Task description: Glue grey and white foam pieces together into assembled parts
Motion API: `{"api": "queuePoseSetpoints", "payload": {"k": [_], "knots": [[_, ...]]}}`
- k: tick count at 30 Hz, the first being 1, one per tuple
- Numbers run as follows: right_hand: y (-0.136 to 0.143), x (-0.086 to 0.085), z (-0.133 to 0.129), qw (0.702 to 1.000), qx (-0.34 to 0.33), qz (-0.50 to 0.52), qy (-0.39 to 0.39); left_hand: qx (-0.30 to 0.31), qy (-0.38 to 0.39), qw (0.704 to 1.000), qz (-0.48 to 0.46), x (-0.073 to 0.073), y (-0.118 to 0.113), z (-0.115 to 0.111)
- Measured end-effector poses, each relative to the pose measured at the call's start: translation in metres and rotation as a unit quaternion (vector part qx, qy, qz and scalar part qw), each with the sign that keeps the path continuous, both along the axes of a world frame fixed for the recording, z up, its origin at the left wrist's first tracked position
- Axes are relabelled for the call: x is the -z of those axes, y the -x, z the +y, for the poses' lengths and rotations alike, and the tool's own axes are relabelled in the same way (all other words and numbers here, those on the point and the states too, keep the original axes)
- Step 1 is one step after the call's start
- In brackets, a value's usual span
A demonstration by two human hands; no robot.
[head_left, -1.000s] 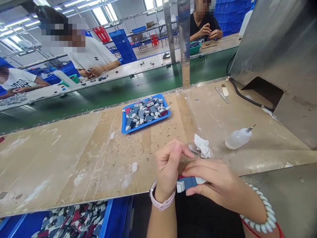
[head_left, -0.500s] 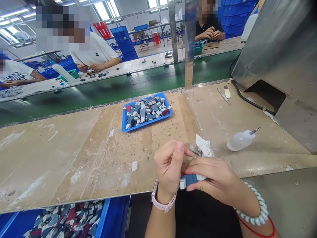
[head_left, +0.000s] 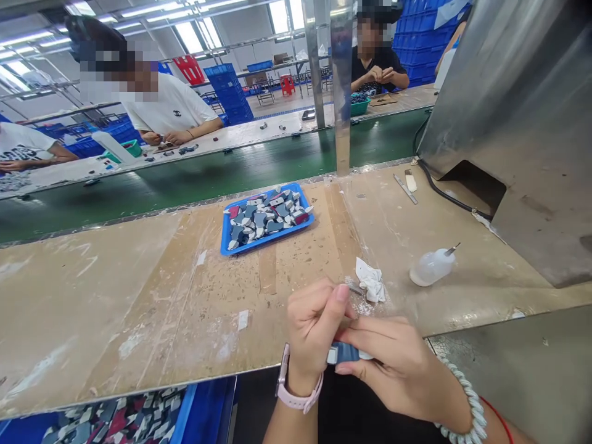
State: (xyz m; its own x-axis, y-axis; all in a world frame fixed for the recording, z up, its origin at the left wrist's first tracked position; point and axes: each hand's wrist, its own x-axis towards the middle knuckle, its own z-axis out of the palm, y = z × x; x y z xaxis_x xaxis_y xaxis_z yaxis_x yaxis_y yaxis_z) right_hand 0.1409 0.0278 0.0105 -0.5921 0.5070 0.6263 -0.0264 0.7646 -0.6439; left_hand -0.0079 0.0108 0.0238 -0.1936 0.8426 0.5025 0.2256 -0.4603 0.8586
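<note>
Item, one small blue-and-white part (head_left: 346, 353): pinched between the thumb and fingers of our right hand (head_left: 393, 357), beyond the near edge of the worktable (head_left: 152, 296) and just beside the left wrist. Item, our left hand (head_left: 314, 327): fingers curled, thumb uppermost, close against the right; whether it grips anything we cannot tell. Step in hand, by our judgement: close two-handed handling of this single part; the next move calls for a firm right-hand pinch and fine control from the left fingertips. On the surface: a blue tray (head_left: 224, 237) heaped with blue, white and dark red parts; a crumpled white tissue (head_left: 370, 282) near our fingers; a translucent bottle (head_left: 431, 267) with a metal tip; a slim metal tool (head_left: 406, 189) towards the back. Below the edge, left: a blue bin (head_left: 187, 410) of similar parts. At right: a metal housing (head_left: 522, 148). Beyond: a green belt (head_left: 194, 169); a person in a white shirt (head_left: 171, 108), a person in a dark top (head_left: 393, 61); stacked blue crates (head_left: 229, 92), a red stool (head_left: 287, 84).
</note>
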Motion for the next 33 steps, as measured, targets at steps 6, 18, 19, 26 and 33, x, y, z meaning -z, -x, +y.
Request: {"api": "queuePoseSetpoints", "payload": {"k": [6, 18, 19, 26, 33], "knots": [[0.004, 0.005, -0.009, 0.999, 0.027, 0.022, 0.008, 0.03, 0.0, 1.0, 0.003, 0.0, 0.0, -0.01], [0.014, 0.009, -0.033, 0.997, -0.045, 0.033, 0.044, 0.004, 0.079, 0.993, -0.093, 0.016, 0.011, -0.054], [0.014, 0.009, -0.034, 0.998, -0.042, 0.037, 0.039, 0.004, 0.085, 0.99, -0.11, 0.016, 0.011, -0.055], [0.01, 0.017, -0.037, 0.995, -0.049, 0.056, 0.062, 0.004, 0.081, 0.979, -0.189, 0.011, 0.011, -0.059], [0.01, 0.024, -0.04, 0.995, -0.048, 0.049, 0.067, -0.013, 0.11, 0.977, -0.183, 0.015, 0.01, -0.058]]}}
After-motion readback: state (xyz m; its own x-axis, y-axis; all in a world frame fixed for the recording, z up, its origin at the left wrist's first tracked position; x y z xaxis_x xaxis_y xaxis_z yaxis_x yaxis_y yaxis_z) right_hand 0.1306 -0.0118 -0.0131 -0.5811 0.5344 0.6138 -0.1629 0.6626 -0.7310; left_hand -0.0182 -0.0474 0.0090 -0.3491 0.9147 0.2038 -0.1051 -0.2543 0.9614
